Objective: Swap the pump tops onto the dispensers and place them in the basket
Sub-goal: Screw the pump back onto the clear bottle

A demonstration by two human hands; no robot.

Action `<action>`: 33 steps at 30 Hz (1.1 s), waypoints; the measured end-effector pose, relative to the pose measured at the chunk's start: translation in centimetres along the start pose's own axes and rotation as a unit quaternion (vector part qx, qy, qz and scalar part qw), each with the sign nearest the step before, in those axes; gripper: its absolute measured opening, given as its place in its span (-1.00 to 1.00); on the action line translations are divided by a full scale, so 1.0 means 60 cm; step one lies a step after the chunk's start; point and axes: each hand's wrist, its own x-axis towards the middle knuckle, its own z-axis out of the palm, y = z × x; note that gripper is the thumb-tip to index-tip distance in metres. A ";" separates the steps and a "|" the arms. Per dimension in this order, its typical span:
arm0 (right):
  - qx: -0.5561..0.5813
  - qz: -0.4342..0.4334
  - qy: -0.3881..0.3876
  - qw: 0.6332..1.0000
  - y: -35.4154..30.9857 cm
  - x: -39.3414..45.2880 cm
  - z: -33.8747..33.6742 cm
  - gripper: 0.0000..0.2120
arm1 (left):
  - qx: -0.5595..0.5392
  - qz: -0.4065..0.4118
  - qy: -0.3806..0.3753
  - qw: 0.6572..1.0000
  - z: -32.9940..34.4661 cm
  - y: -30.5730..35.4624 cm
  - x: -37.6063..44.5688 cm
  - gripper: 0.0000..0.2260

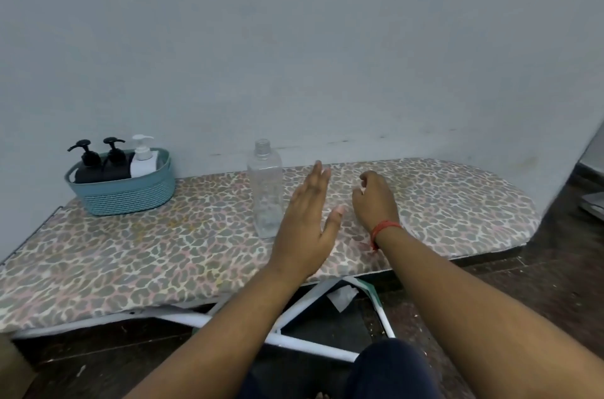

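A clear plastic bottle (265, 189) with no top stands upright in the middle of the leopard-print board (130, 251). My left hand (309, 219) is flat with straight fingers just right of the bottle, close to its side. My right hand (376, 199) hovers further right with its fingers curled; whether it holds anything is hidden. A teal basket (124, 196) at the back left holds two black pump dispensers (88, 166) (116, 163) and a white pump dispenser (143, 160).
The board is a low ironing board against a pale wall, with its white metal legs (294, 340) showing below the front edge. Dark floor lies to the right. My knee in dark cloth (392, 372) is at the bottom.
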 end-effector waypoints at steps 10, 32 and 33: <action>-0.222 0.064 -0.081 0.969 0.101 0.083 -0.025 -0.47 | -0.006 -0.081 -0.153 0.985 0.142 -0.027 0.061 -0.41; 0.260 0.020 0.145 0.955 -0.197 0.087 -0.129 -0.76 | 0.107 0.093 0.028 0.990 -0.108 0.018 0.084 -0.39; 0.283 0.014 0.156 0.946 -0.219 0.083 -0.139 -0.77 | 0.123 0.091 0.047 0.987 -0.131 0.011 0.080 -0.39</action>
